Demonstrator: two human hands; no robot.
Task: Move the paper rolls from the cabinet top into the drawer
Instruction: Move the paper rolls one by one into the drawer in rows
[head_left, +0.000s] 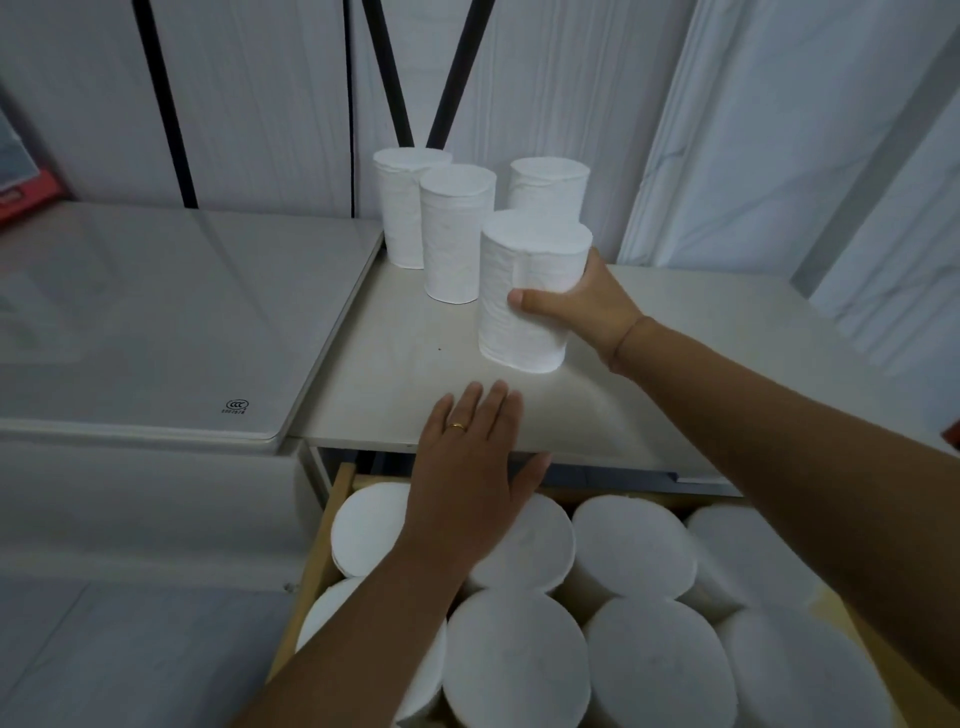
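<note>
— What are the hands doing?
— The right hand (582, 306) is wrapped around a paper roll (530, 291) standing on the cabinet top (395, 364); the left hand (475, 467) hovers flat, fingers spread, gripping nothing.
— The drawer (317, 561)?
— Open, packed with upright rolls (634, 551). Three more rolls (457, 228) stand behind, near the white wall panels (260, 104).

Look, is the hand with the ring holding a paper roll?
No, the left hand with the ring lies flat and empty at the cabinet top's edge; the right hand grips the roll.
</note>
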